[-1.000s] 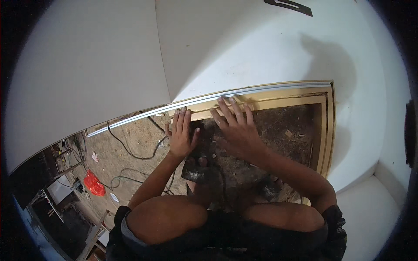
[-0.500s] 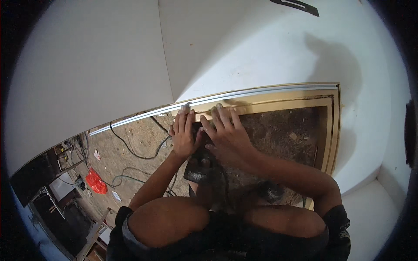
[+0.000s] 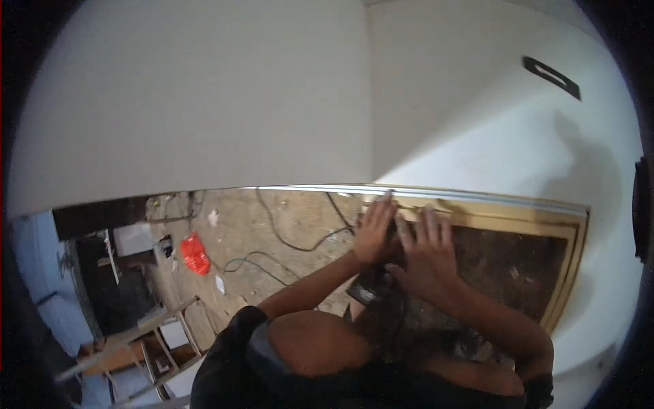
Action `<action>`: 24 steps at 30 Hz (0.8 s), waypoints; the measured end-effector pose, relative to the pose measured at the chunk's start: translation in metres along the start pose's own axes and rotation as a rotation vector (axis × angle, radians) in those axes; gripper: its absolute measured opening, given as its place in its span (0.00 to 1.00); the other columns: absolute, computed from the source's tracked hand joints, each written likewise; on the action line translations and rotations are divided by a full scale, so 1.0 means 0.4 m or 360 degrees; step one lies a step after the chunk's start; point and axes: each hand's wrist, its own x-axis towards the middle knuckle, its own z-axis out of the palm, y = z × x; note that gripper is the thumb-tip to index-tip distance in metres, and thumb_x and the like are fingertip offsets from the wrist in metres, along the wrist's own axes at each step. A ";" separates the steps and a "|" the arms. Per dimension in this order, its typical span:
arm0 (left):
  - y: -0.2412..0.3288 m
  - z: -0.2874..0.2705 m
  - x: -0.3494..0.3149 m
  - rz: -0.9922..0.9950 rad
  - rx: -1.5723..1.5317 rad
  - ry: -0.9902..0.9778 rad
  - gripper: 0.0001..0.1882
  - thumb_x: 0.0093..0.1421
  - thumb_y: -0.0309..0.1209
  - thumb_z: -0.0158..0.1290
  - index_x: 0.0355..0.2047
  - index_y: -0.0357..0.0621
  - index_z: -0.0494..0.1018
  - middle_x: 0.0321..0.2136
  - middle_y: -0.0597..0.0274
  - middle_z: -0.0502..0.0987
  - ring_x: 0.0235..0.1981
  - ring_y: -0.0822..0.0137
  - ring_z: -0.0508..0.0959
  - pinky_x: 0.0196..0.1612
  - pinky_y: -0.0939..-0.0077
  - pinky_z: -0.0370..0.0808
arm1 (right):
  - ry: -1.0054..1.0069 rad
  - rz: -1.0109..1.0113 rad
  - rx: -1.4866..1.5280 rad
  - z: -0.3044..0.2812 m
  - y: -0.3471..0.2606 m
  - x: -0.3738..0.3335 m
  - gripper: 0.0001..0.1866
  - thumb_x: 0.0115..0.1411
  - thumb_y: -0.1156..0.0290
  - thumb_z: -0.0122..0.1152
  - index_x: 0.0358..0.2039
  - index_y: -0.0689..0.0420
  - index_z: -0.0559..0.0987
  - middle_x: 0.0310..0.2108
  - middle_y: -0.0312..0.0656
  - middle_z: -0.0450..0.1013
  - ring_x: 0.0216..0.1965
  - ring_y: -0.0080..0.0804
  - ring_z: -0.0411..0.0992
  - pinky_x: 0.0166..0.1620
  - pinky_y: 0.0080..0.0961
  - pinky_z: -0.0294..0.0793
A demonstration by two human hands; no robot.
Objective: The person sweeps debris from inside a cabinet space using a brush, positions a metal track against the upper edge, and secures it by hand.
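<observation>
Head view is showing the pale strip (image 3: 477, 196) lying just beyond both hands, its long axis running left to right along the far side of the tan frame (image 3: 507, 210). The left hand (image 3: 371, 238) is lying nearer; the right hand (image 3: 434, 262) is spreading over the frame. Neither grip is clamping; fingers are extending forward, contact remaining unclear.

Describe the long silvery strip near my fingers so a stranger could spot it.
Find the large white panel at upper right, then follow its lower edge to the tan angular frame. Along the frame's far side runs the long, thin, silvery strip, set apart by its pale sheen against the tan.
</observation>
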 end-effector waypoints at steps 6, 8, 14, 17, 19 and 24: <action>-0.003 -0.076 -0.021 -0.0157 0.0000 0.0049 0.36 0.55 0.42 0.52 0.61 0.46 0.53 0.63 0.54 0.53 0.63 0.49 0.53 0.58 0.40 0.51 | 0.0026 -0.0177 0.0077 -0.008 -0.067 -0.016 0.49 0.50 0.43 0.58 0.62 0.64 0.54 0.59 0.69 0.51 0.64 0.64 0.43 0.63 0.59 0.37; -0.002 -0.043 0.001 -0.0279 -0.0283 -0.0284 0.38 0.56 0.40 0.51 0.64 0.46 0.47 0.64 0.51 0.50 0.65 0.47 0.49 0.62 0.41 0.45 | -0.0116 -0.0009 0.0130 -0.050 -0.072 -0.039 0.49 0.50 0.45 0.59 0.62 0.65 0.54 0.60 0.66 0.50 0.65 0.62 0.39 0.65 0.54 0.32; 0.054 -0.081 0.009 -0.0183 -0.0045 -0.0115 0.37 0.58 0.44 0.51 0.64 0.51 0.49 0.67 0.63 0.44 0.66 0.54 0.48 0.61 0.40 0.46 | 0.0185 0.0049 -0.0099 0.004 0.000 -0.022 0.52 0.50 0.42 0.58 0.62 0.69 0.50 0.61 0.70 0.47 0.66 0.64 0.35 0.64 0.57 0.28; 0.055 -0.095 -0.003 -0.0141 0.0020 -0.0103 0.35 0.58 0.43 0.51 0.63 0.50 0.52 0.66 0.63 0.46 0.65 0.54 0.50 0.59 0.38 0.50 | 0.0079 0.0049 -0.0005 -0.038 -0.036 -0.032 0.54 0.51 0.41 0.56 0.61 0.73 0.47 0.62 0.70 0.45 0.66 0.63 0.33 0.63 0.57 0.27; 0.054 -0.096 0.003 -0.0126 0.0007 -0.0073 0.35 0.58 0.43 0.50 0.63 0.50 0.52 0.66 0.63 0.46 0.65 0.54 0.50 0.59 0.39 0.50 | 0.0104 0.0051 -0.0037 -0.033 0.002 -0.007 0.54 0.52 0.39 0.54 0.62 0.73 0.46 0.61 0.72 0.44 0.66 0.65 0.33 0.63 0.60 0.26; 0.011 -0.059 -0.017 -0.0035 -0.0040 0.0049 0.38 0.56 0.39 0.52 0.64 0.51 0.49 0.66 0.64 0.46 0.65 0.56 0.49 0.57 0.38 0.53 | -0.0268 0.0113 0.0108 -0.080 -0.058 -0.026 0.54 0.54 0.36 0.49 0.63 0.70 0.45 0.61 0.72 0.45 0.66 0.64 0.29 0.62 0.60 0.21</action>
